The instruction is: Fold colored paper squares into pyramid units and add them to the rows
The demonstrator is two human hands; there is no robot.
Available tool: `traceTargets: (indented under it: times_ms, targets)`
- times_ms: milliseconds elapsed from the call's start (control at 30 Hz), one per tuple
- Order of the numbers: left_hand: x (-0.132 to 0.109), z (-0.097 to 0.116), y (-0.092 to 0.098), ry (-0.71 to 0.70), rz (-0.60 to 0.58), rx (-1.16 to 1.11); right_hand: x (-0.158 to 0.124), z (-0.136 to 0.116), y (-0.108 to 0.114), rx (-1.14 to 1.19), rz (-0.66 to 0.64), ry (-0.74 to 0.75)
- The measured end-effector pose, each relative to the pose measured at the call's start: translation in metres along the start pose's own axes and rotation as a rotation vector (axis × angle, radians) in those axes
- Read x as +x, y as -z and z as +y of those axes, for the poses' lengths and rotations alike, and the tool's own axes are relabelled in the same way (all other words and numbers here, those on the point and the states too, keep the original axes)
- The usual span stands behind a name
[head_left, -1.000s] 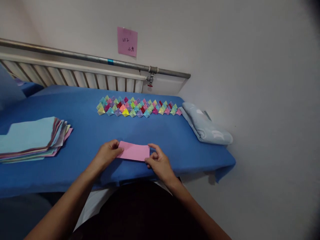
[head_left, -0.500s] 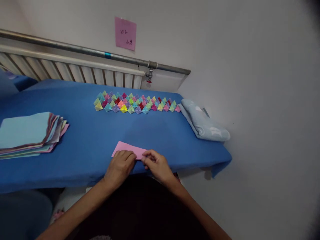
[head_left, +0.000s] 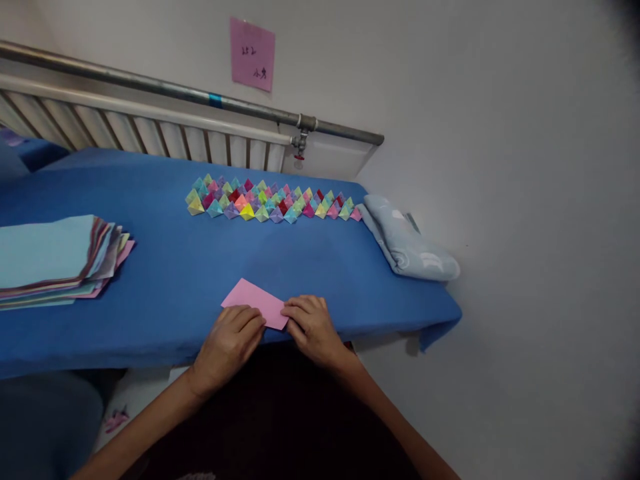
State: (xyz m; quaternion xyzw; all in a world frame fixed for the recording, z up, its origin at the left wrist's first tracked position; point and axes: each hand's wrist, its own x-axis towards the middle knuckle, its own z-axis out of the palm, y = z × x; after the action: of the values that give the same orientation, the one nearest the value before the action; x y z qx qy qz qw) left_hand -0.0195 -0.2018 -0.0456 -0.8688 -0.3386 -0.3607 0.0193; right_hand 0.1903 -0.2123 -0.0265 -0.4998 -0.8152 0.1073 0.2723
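A pink sheet of paper [head_left: 257,301], folded into a narrow rectangle, lies tilted near the front edge of the blue-covered table [head_left: 165,267]. My left hand [head_left: 234,337] has its fingers curled over the paper's near edge, with the thumb hidden. At the paper's right end, my right hand [head_left: 311,325] pinches the short edge between thumb and fingers. Both hands are closed on the paper, and its far left corner sticks out beyond them.
Several rows of small folded paper pieces [head_left: 270,203] in many colours stand at the back. A stack of coloured paper [head_left: 45,253] lies on the left, a folded light-blue cloth [head_left: 407,240] on the right. Behind runs a radiator [head_left: 165,139] with a pipe.
The pink paper has turned so that its right end points more toward me, and more of its surface shows. Both hands have shifted slightly with it. The camera view has moved a little.
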Motion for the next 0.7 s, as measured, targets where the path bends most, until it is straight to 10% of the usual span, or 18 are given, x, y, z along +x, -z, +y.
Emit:
traceTargets:
  times_ms: [700]
  targets:
    - [0.013,0.005,-0.008,0.311,-0.073,0.042,0.017,0.008,0.003,0.119,0.007,-0.291]
